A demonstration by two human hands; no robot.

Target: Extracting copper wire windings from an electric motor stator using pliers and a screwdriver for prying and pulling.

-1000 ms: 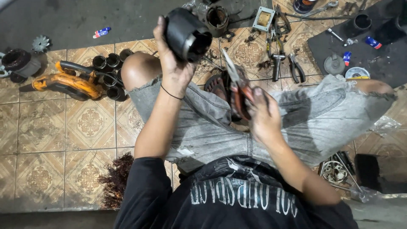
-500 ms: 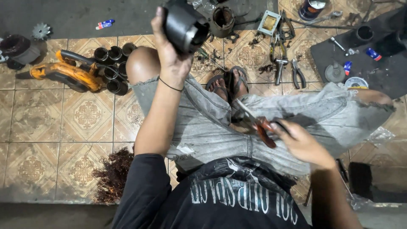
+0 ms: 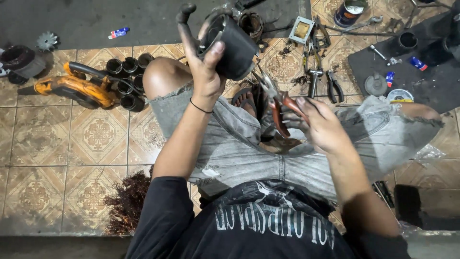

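Motor housing [image 3: 234, 47], black and cylindrical, is being held up above the knees by the left hand [image 3: 207, 72], fingers wrapping it, while the right hand [image 3: 320, 125] is gripping red-handled pliers [image 3: 277, 101] pointing toward it; bringing the tips into its open end looks like the careful part.

A dark, grimy cylindrical metal motor housing [image 3: 235, 45] is held raised above the left knee, tilted, its open end turned away. Red-handled metal pliers [image 3: 278, 103] point up-left, their tip close under the housing's lower edge, over the lap.
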